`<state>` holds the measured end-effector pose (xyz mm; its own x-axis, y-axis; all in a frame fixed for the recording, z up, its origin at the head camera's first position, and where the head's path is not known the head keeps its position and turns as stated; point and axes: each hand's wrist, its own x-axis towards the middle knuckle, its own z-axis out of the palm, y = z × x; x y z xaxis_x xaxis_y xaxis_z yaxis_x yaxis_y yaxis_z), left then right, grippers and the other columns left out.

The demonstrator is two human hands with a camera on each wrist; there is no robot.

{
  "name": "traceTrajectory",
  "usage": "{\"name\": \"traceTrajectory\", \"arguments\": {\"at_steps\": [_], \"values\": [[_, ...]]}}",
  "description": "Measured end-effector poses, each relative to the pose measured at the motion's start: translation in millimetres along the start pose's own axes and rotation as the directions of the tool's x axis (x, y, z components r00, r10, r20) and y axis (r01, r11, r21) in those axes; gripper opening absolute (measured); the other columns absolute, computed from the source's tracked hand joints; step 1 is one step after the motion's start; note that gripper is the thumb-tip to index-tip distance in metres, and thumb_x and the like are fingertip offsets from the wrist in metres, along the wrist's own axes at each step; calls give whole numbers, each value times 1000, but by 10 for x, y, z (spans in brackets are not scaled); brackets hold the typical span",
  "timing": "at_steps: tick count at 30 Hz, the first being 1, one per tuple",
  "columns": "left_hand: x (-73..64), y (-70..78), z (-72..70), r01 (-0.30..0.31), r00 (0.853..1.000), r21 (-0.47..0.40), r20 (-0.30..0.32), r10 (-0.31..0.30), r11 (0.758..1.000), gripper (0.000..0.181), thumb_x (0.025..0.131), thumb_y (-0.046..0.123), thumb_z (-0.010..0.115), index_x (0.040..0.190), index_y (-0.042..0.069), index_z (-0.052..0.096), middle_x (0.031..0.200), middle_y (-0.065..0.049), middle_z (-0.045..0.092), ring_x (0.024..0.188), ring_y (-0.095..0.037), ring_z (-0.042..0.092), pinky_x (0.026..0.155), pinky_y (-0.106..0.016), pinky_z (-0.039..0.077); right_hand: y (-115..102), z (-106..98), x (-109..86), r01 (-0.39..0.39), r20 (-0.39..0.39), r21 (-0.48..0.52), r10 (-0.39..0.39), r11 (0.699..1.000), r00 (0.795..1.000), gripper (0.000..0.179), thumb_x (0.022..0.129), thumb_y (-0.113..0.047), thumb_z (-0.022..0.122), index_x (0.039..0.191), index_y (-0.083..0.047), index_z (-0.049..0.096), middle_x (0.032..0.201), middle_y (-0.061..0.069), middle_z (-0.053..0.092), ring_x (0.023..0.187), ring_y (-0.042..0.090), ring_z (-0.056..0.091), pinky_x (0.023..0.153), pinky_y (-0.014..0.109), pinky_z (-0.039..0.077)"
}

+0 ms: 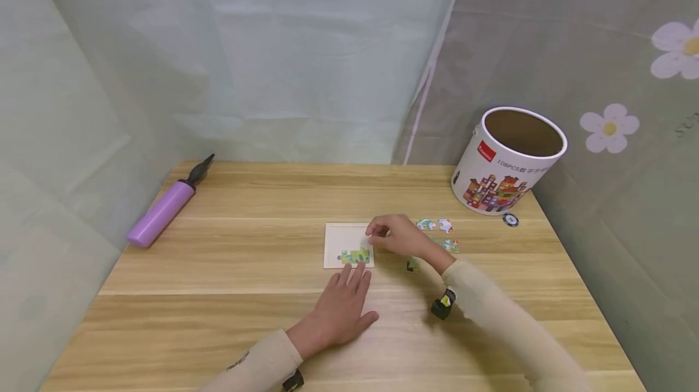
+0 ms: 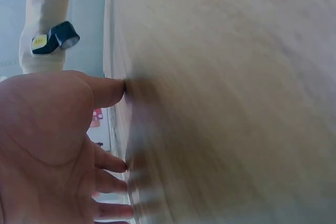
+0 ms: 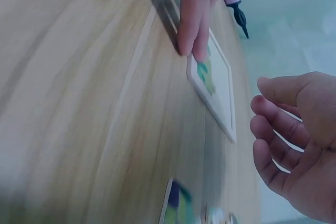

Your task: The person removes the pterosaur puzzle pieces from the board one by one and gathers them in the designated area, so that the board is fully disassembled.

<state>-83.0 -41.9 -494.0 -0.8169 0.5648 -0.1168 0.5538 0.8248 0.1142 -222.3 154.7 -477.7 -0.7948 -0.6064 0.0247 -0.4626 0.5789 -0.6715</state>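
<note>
A small white puzzle tray (image 1: 334,240) lies on the table, with a few joined green puzzle pieces (image 1: 355,255) along its lower right. My left hand (image 1: 341,310) reaches its front edge, fingers extended and fingertips resting at the rim. The thumb is spread to the side, its tip down at the tabletop in the left wrist view. Above the tray's right side hovers my right hand (image 1: 397,235). Its fingers (image 3: 275,116) bend loosely, a gap showing between thumb and forefinger, and I see nothing held there. Loose puzzle pieces (image 1: 445,226) lie beyond it, partly hidden.
A white printed bucket (image 1: 491,176) stands at the back right, a dark round chip (image 1: 510,219) beside its base. At the far left lies a purple hand pump (image 1: 164,213) with a black nozzle. Curtains (image 1: 306,64) hang behind the wooden table (image 1: 218,319).
</note>
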Motion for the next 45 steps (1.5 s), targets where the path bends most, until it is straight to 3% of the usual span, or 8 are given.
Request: {"name": "traceTrajectory", "arguments": {"at_steps": [8,16,31,45], "values": [[16,16,27,6,999,-41,-53,-8,999,78,98,57,58,149,-1,46,160,-22,39,144,-43,39,113,-54,37,-81,125,204,35,16,-19,-35,999,999,7,96,-14,72,101,-10,74,84,-7,70,79,6,63,74,26,53],[23,22,10,34,999,-36,-27,-35,999,79,98,58,56,152,2,45,162,-18,36,147,-39,37,115,-53,35,-84,235,292,40,57,-15,-39,999,998,6,95,-12,73,99,-12,77,87,-7,73,81,5,64,79,25,54],[29,24,41,10,998,10,-54,-10,1000,80,97,58,57,150,-1,45,159,-18,41,146,-34,38,112,-49,37,-122,357,352,146,158,-109,-128,983,979,9,91,-17,78,98,-14,82,89,-6,73,81,1,65,78,21,54],[17,-19,-16,-12,999,-38,-44,10,999,79,96,56,59,150,-1,45,159,-19,41,146,-35,38,115,-50,34,-124,398,382,69,157,-47,-61,996,986,9,92,-23,78,89,-15,80,80,-14,72,74,-1,63,76,23,52]]}}
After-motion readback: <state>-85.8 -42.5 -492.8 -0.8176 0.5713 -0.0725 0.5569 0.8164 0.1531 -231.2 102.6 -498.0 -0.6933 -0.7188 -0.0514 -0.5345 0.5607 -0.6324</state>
